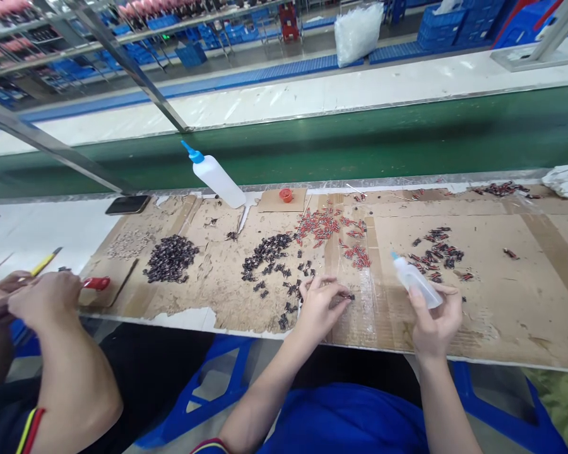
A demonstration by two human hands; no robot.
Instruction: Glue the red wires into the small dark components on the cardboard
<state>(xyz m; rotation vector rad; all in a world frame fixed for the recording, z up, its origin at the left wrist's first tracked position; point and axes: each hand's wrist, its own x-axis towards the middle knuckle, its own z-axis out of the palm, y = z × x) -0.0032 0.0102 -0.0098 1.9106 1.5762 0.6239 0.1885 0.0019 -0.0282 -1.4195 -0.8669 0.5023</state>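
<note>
My right hand (435, 318) is wrapped round a small translucent squeeze bottle (417, 282) with a pale blue tip, which tilts up and to the left. Low over the cardboard, my left hand (322, 306) has thumb and finger pinched at a small black part (351, 297). Loose black parts (291, 290) lie just left of that hand, trailing from a larger black pile (269, 252). Behind it are scattered small red-and-black pieces (319, 226). Beyond the bottle sits a cluster of black-and-red pieces (438, 252).
A large white bottle with blue nozzle (218, 180) and a red cap (285, 195) stand at the back. To the left are a dark pile (171, 258), a phone (127, 204) and a co-worker's hands (47, 296) with a yellow tool (45, 261). A green conveyor (341, 142) runs behind.
</note>
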